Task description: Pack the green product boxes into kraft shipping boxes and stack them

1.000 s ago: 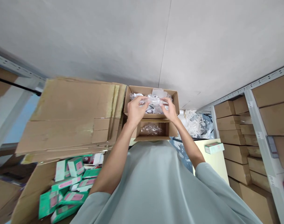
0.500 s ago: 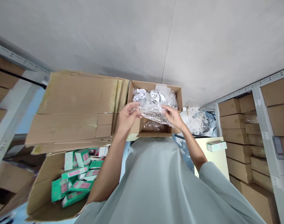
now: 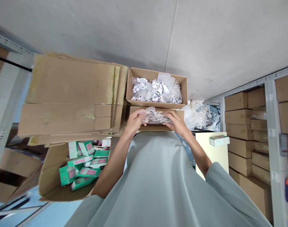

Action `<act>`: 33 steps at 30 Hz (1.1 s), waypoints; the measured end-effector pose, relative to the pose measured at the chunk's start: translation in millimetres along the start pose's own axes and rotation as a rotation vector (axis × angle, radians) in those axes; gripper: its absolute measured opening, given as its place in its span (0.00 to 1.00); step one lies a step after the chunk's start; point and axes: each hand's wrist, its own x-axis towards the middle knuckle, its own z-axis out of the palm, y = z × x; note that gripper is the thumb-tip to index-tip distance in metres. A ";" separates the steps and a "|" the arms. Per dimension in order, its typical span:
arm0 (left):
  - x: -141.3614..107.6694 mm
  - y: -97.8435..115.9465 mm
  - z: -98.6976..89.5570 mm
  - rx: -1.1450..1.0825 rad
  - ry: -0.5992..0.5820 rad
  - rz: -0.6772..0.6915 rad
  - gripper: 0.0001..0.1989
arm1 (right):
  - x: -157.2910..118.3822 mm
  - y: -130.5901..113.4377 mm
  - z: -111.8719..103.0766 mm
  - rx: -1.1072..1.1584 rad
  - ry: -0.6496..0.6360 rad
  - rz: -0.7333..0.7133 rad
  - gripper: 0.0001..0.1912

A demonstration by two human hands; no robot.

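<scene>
Crumpled clear bubble wrap [image 3: 154,116] spans the gap between my two hands, over the near cardboard box [image 3: 164,128]. My left hand [image 3: 135,121] grips its left end with bent fingers. At the other end, my right hand [image 3: 176,122] has thumb and fingers closed on the wrap. Behind them stands an open cardboard box [image 3: 158,104] holding crumpled printed paper [image 3: 158,90] and more clear plastic. Much of the near box's inside is hidden beneath the wrap and my hands.
Flattened cardboard sheets [image 3: 68,85] are stacked at the left. Below them, a large carton [image 3: 48,176] holds several green-and-pink boxes [image 3: 88,172]. White paper scraps [image 3: 198,113] lie to the right, near a small green-and-white box [image 3: 219,141]. Shelved cartons [image 3: 238,126] line the right side.
Both hands have brought the bubble wrap toward me, from over the far box's edge down to the near box. The wrap looks more bunched. The camera view has shifted slightly.
</scene>
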 end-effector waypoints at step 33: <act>27.1 -18.8 15.1 1.181 -0.273 0.345 0.28 | 43.0 14.0 29.9 -0.569 -0.481 0.313 0.27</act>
